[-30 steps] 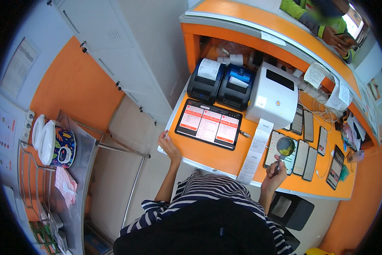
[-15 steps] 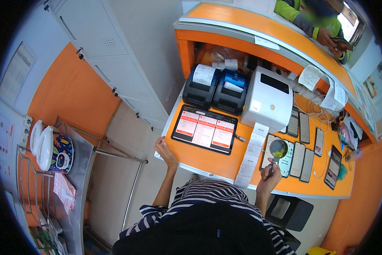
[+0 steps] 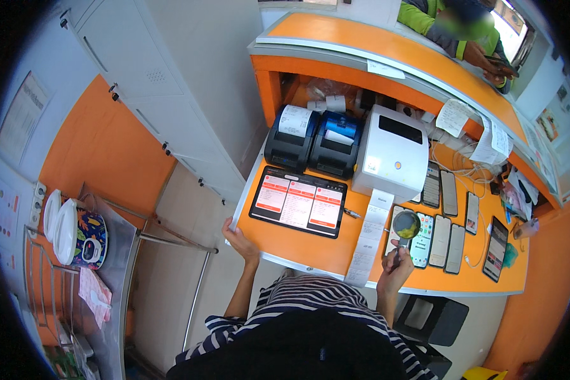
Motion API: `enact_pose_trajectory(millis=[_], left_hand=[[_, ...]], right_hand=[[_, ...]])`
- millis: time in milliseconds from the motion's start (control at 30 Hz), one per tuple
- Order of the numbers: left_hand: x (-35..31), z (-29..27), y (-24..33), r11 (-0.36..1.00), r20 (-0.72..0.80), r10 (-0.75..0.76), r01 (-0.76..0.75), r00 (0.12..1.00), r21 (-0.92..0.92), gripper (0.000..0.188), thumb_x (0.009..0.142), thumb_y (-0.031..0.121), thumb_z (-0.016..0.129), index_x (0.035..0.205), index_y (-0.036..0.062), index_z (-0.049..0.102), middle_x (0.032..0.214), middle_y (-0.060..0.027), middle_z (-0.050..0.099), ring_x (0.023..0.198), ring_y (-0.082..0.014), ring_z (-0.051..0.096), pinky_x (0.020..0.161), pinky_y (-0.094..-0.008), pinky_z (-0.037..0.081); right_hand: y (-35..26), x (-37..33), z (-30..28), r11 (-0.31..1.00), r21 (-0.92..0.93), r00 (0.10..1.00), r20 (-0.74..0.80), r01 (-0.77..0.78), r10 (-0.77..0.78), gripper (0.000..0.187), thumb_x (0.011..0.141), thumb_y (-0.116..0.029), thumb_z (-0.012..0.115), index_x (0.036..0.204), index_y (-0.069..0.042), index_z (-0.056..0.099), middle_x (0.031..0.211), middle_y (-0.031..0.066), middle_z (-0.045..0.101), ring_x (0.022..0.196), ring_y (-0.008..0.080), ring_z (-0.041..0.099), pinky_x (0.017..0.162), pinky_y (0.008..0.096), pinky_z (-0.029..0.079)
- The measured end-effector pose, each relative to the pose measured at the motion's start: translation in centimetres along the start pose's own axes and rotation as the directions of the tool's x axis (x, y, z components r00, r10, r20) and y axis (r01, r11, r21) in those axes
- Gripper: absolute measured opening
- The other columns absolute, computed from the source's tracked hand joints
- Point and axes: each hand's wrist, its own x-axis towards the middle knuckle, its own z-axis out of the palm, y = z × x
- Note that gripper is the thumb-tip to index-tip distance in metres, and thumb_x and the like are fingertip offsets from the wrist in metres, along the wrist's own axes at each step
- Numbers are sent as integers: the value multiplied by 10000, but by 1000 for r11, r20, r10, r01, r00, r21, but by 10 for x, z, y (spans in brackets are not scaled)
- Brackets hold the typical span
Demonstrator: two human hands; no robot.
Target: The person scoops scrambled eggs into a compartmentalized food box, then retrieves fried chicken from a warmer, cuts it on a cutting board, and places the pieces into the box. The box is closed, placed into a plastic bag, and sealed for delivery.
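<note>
My right hand [image 3: 396, 269] grips the dark handle of a small round ladle [image 3: 406, 224] with yellow-green food in its bowl. It hangs over the front phones, partly covering a lit phone [image 3: 422, 244] and its neighbour. My left hand [image 3: 242, 243] rests at the left edge of the orange table [image 3: 285, 248], fingers loosely bent and touching the rim, holding nothing. Between the hands lies a black tablet [image 3: 297, 201] with red and white panels on its screen. A long paper strip [image 3: 364, 253] runs out of the white label printer [image 3: 392, 152] and down past the front edge.
Two black receipt printers [image 3: 291, 139] stand behind the tablet. Several phones and white cables [image 3: 468, 168] fill the right side. Grey lockers [image 3: 133, 69] rise at left, near a metal stand with a patterned cooker [image 3: 85, 234]. Across the counter [image 3: 361, 38], another person [image 3: 475, 38] holds a phone.
The whole view has shifted slightly, with the table sitting a little lower and further left. Both hands keep nearly the same places, and the ladle stays over the phones.
</note>
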Motion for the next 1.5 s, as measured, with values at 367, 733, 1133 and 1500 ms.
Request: enact_pose_trajectory(millis=[367,733,1133,1500], left_hand=[[-2,-2,8,970,-2,59,-57,998,234,420,889,325,329,1118,-25,374,1170,-161,380,1158,-291,211,969,-429,135],[-1,1,4,997,-74,39,-34,996,64,459,892,311,345,1193,-33,305,1217,-186,304,1150,-305,256,971,-428,179],[95,13,-78,852,-160,-288,329,944,407,583,865,477,377,1144,-34,399,1128,-233,404,1062,-342,400,883,-446,318],[107,3,-84,721,654,-609,658,450,218,841,815,661,171,1363,33,62,1424,-147,61,1312,-260,75,1052,-359,88]], right_hand=[[-1,-2,-1,1000,2,1000,-3,9,-9,295,823,-197,447,885,64,570,470,-31,331,405,56,276,389,209,176],[-1,3,-7,999,24,999,20,47,-48,268,847,-201,443,889,37,557,453,-26,339,374,46,236,377,199,188],[-17,-1,-5,999,-47,997,-70,14,-18,208,811,-132,460,821,22,599,492,-37,350,431,47,303,401,203,189],[-20,-27,-13,1000,5,981,-190,-29,30,221,794,-118,467,839,50,603,501,-10,393,431,55,330,392,194,212]])
